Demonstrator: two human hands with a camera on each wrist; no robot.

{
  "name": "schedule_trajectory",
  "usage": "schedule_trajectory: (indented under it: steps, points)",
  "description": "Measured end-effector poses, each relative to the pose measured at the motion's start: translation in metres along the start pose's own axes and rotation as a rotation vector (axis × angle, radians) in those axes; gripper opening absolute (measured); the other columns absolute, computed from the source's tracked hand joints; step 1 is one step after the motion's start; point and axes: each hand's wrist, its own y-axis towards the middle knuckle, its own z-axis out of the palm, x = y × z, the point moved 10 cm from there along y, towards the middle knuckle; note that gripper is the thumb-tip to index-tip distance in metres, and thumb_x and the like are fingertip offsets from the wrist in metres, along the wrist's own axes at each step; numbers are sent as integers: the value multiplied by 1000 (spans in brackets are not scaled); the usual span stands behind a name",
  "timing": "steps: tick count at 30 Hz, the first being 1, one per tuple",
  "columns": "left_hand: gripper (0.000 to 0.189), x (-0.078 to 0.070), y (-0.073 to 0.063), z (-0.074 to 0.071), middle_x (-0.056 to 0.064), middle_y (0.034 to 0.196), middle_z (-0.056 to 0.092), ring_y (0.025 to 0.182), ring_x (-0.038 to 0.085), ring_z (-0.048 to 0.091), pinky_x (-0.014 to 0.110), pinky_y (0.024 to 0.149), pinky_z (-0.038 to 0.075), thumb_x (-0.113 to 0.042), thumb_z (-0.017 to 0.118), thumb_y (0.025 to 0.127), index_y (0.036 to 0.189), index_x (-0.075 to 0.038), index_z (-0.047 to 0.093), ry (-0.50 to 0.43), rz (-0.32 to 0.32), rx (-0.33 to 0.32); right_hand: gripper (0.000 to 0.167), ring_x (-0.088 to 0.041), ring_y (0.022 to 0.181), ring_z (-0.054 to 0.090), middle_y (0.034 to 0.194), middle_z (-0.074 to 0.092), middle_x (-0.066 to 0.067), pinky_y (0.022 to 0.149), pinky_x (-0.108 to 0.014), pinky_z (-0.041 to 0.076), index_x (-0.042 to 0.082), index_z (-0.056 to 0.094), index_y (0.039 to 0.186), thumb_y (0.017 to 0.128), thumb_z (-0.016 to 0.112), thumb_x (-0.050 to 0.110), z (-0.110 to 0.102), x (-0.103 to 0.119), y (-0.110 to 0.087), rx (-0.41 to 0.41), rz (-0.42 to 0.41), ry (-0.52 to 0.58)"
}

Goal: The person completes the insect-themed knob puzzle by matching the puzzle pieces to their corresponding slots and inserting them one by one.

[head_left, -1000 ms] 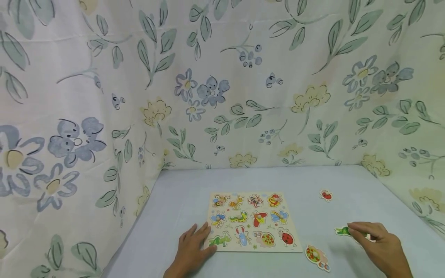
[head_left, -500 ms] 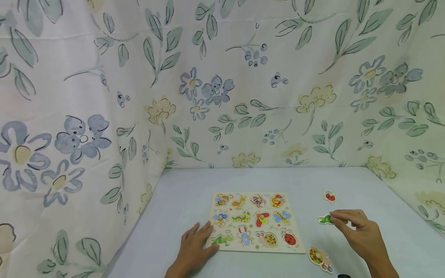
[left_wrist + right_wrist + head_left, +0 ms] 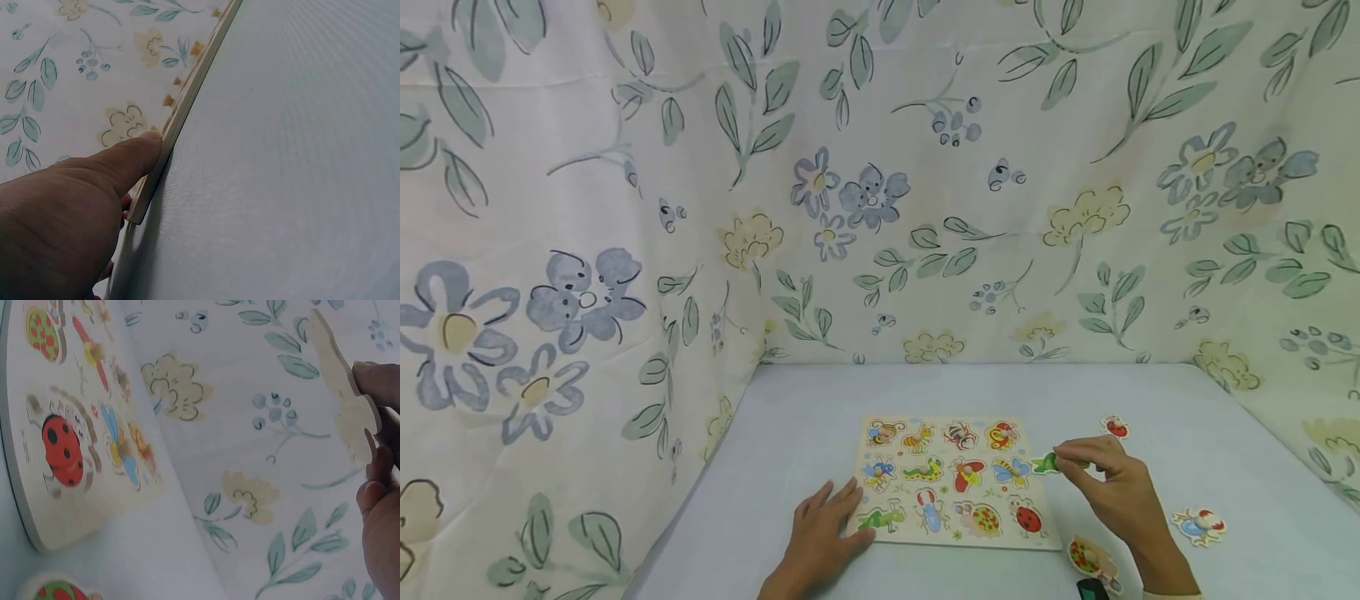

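Observation:
My left hand (image 3: 820,533) rests at the lower left corner of a wooden insect puzzle board (image 3: 951,500), fingers spread. In the left wrist view its thumb (image 3: 140,153) presses on the board's edge. Between thumb and fingertips my right hand (image 3: 1112,483) pinches a green grasshopper puzzle piece (image 3: 1045,463), held up beside the board's right edge. The right wrist view shows this piece's plain wooden back (image 3: 350,419). Four-row detail is small, but the board's bottom row shows a printed grasshopper (image 3: 882,518) and a red ladybug (image 3: 1027,518).
Loose on the white table (image 3: 820,392) lie a ladybug piece (image 3: 1117,427), a blue beetle piece (image 3: 1199,526) and a snail piece (image 3: 1086,557). A dark device (image 3: 1092,589) at my right wrist partly covers the snail. Floral cloth (image 3: 955,275) hangs behind and at both sides.
My right hand has carried the grasshopper piece leftward from the table's right side to the board's edge. The blue beetle piece has come into view behind it. My left hand stays put.

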Motion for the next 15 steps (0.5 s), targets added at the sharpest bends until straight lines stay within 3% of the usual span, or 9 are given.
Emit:
schedule_trajectory:
  steps: [8,15]
  points:
    - [72,-2,-1,1,1,147,43,139,39,24,63,106,16,-59,65,82,138,-14,54,6,16,-3,24,-11,84,49,93,70,-2,64,-25,32,7,76,90,74,76,-11,30,28,6,8,-52,56]
    - [72,-4,-1,-1,1,147,44,138,40,25,64,105,17,-58,65,82,138,-14,55,13,28,-13,23,-19,81,51,90,70,-9,60,-25,34,1,74,87,71,75,-17,49,70,11,35,-128,162]
